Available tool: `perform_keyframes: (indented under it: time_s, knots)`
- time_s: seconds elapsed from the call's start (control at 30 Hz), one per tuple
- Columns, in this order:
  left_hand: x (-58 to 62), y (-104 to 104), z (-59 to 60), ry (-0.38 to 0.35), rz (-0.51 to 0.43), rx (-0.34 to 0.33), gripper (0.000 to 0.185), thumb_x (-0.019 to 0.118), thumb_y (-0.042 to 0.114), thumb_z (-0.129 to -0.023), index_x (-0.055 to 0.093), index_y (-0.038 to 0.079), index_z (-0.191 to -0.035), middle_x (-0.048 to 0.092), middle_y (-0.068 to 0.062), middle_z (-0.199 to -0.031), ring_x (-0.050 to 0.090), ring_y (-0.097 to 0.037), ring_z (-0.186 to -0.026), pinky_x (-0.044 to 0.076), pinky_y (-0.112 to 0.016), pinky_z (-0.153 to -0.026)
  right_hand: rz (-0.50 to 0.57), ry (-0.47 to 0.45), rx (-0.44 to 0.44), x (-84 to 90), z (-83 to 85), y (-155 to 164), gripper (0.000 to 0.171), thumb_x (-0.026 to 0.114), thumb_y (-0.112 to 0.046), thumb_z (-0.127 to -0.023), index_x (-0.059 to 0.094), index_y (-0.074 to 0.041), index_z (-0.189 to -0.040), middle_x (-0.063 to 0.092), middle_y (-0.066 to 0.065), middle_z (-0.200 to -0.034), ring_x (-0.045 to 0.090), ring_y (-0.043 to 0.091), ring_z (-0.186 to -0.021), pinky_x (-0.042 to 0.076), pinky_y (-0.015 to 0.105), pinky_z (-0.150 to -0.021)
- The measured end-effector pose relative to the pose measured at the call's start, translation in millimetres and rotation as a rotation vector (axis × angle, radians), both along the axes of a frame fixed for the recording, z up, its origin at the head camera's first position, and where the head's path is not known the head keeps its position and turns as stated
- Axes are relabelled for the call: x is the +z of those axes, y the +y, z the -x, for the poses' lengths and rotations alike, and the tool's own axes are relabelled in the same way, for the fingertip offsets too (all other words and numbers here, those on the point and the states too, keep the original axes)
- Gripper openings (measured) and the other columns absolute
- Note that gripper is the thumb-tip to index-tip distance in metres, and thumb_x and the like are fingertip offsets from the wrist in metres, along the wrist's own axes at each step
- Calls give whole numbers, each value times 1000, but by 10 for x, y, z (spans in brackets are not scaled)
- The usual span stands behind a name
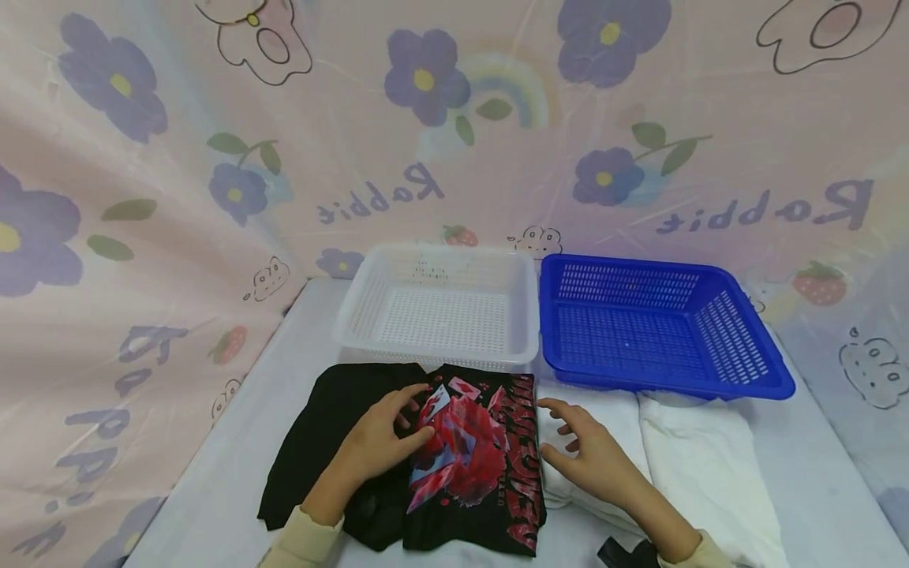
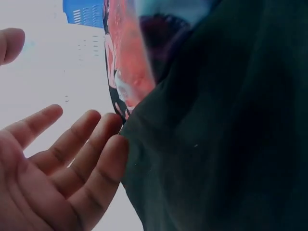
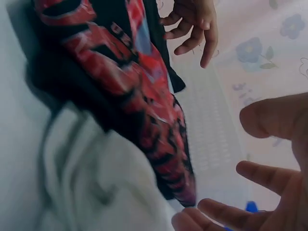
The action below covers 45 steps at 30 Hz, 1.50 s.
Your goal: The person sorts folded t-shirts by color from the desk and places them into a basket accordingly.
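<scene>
A folded black T-shirt [image 1: 469,513] with a red and blue print and red lettering lies on the white table. Plain black cloth [image 1: 323,442] spreads out at its left, partly under it. My left hand [image 1: 376,438] hovers at the print's left edge, fingers loosely bent and holding nothing. On the other side, my right hand [image 1: 585,457] is beside the lettered edge, its fingers spread and nothing in its grasp. In the right wrist view the right fingertips [image 3: 185,221] are close to the shirt's far corner. Whether either hand touches cloth I cannot tell.
Folded white garments [image 1: 699,450] lie to the right, partly under my right forearm. Behind the shirt stands a white plastic basket [image 1: 433,351], with a blue basket [image 1: 660,386] at its right. A printed curtain [image 1: 497,173] rises behind the table.
</scene>
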State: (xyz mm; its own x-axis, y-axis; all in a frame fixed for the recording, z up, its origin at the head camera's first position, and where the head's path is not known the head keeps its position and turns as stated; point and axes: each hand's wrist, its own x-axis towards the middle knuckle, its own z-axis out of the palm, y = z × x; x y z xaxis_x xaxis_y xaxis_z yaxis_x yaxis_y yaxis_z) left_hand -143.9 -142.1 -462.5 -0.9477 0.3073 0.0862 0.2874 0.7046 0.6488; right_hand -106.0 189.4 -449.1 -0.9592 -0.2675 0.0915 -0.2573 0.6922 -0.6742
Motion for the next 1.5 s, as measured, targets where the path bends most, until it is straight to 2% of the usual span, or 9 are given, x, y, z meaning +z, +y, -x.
perform_keyframes:
  time_s: [0.1,0.3,0.53,0.73,0.93,1.17,1.37,1.5]
  knots:
    - [-37,0,-17,-48,-23,-15,65,71,47,-83,48,27,-141,61,3,-111,58,-10,-86,49,-26,-73,37,-67,-3,-68,-8,-49,62,74,-23,-83,49,-19,-139,59,14,-123,60,21,-97,53,28,-73]
    - [-78,8,-21,-66,36,-19,66,70,49,-83,48,25,-140,62,2,-110,57,-11,-87,49,-28,-71,33,-135,-25,-175,-3,-126,63,76,-28,-82,49,-24,-138,58,9,-127,58,18,-98,49,26,-72]
    - [-98,16,-22,-85,85,-8,66,70,51,-83,49,25,-139,61,4,-108,55,-10,-86,47,-29,-71,-62,-46,12,-298,29,-163,63,76,-32,-79,51,-19,-136,62,1,-121,59,19,-99,49,40,-80]
    - [-123,39,-11,-87,131,-10,68,70,52,-82,49,21,-139,59,2,-105,52,-9,-82,46,-29,-69,-113,-46,3,-341,47,-191,64,76,-37,-78,52,-21,-135,64,1,-113,56,17,-95,48,38,-77]
    - [-131,62,10,-107,222,-20,75,72,52,-79,48,21,-143,57,0,-106,51,-10,-85,47,-32,-74,-109,-34,4,-363,81,-206,62,76,-37,-78,53,-21,-134,65,-2,-114,54,13,-92,46,35,-76]
    - [-106,106,24,-66,337,-88,75,73,47,-79,47,18,-144,55,-2,-102,47,-12,-83,44,-31,-68,-74,7,52,-387,127,-228,59,76,-30,-77,55,-18,-131,66,-3,-104,56,13,-90,47,37,-78]
    - [-108,148,30,-31,346,-104,73,74,44,-80,47,16,-142,56,-3,-105,50,-15,-91,47,-36,-76,-59,-2,60,-403,149,-240,59,76,-27,-78,55,-16,-131,66,-3,-108,57,15,-94,46,40,-81]
    - [-96,155,13,-34,376,-80,73,73,47,-80,48,17,-142,59,-3,-109,53,-16,-93,50,-37,-78,-53,-23,50,-407,148,-236,59,76,-26,-77,55,-17,-132,65,-4,-109,56,14,-94,45,40,-83]
